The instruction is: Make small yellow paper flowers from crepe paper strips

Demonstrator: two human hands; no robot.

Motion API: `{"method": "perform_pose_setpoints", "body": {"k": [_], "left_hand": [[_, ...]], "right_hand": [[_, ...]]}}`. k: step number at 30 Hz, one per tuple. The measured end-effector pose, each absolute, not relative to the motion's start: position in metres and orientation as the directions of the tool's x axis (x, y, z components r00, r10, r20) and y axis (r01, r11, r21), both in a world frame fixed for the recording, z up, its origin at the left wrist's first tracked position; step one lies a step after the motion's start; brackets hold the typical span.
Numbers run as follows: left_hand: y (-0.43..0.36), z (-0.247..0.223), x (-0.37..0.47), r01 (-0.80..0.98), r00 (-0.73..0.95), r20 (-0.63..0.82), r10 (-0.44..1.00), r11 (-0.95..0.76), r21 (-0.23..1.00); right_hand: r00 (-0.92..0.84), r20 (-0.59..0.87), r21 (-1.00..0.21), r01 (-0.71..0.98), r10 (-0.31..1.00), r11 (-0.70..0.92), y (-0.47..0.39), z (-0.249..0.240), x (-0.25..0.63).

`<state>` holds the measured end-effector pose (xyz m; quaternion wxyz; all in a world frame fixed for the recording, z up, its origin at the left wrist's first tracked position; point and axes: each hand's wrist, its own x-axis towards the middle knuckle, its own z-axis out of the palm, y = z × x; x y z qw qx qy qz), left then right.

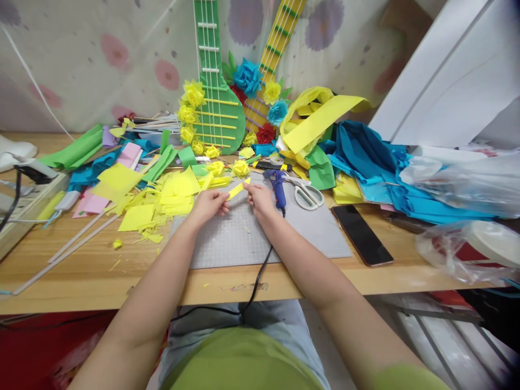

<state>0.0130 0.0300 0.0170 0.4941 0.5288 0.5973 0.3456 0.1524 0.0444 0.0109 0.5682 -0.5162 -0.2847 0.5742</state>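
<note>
A small strip of yellow paper (238, 190) is stretched between my two hands above the grey cutting mat (227, 244). My left hand (210, 207) pinches its left end, and my right hand (259, 198) pinches the right end. Just right of my right hand lies a blue glue gun (278, 190), its black cord running down over the table edge. White-handled scissors (309, 196) rest beside it on the mat. Two yellow paper flowers (240, 168) sit behind my hands. Stacked yellow paper squares (176, 194) are to the left of my left hand.
Behind stand a green paper instrument (227, 111) and a yellow one (280, 38) with paper flowers. A black phone (362, 234) lies at the right, near blue crepe paper (365, 151) and a plastic-wrapped tub (483, 246). Thin sticks (73, 251) and a power strip (30, 216) are at left.
</note>
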Motion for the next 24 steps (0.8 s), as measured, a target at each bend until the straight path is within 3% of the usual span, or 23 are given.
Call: {"method": "perform_pose_setpoints", "body": {"k": [3,9,14,19,22,24], "left_hand": [[0.031,0.016,0.011,0.266,0.036,-0.266,0.963,0.247,0.932],[0.036,0.013,0.007,0.490,-0.058,-0.183,0.981,0.187,0.851],[0.049,0.007,0.011,0.619,-0.037,-0.161,0.986,0.150,0.771],[0.061,0.014,0.021,0.833,-0.070,-0.188,0.980,0.161,0.529],[0.063,0.025,0.029,0.913,-0.075,-0.233,0.970,0.161,0.374],[0.063,0.029,0.033,0.947,-0.071,-0.188,0.980,0.125,0.297]], "right_hand": [[0.190,-0.273,-0.909,-0.372,0.943,-0.188,0.047,0.009,0.154],[0.157,-0.285,-0.894,-0.399,0.946,-0.203,0.047,0.010,0.157],[0.166,-0.267,-0.936,-0.280,0.949,-0.214,0.048,0.013,0.166],[0.198,-0.308,-0.944,-0.185,0.930,-0.273,0.051,0.010,0.167],[0.252,-0.270,-0.962,-0.120,0.929,-0.247,0.052,0.003,0.163],[0.247,-0.227,-0.974,-0.079,0.942,-0.214,0.052,-0.001,0.162]]}}
